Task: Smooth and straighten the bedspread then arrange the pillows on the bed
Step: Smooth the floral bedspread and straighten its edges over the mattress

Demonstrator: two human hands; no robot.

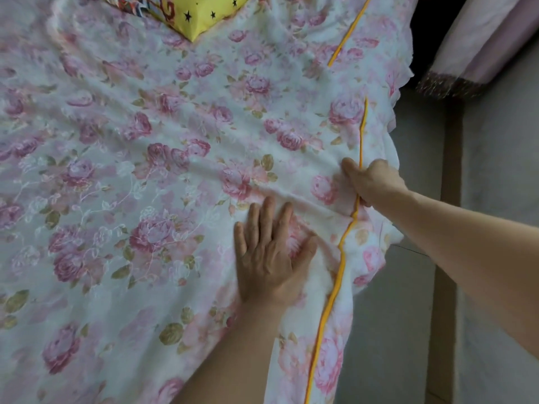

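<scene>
Presses left hand (pixel 271 258) flat, fingers spread, onto wrinkled rose-print bedspread (pixel 145 170) covering the bed; grips its orange-piped edge (pixel 323 319) in curled right hand (pixel 372 182). Farther up, on the bedspread, yellow starred pillow (pixel 201 16).

Soft, even daylight filled the frame, leaving only faint shadows. The picture was slightly blurred throughout, bowed at the edges, and darkest at upper right.

Wide flat bedspread (pixel 116 176) open to the left, yellow pillow (pixel 201 16) at the far edge, floor (pixel 495 214) open alongside right
</scene>
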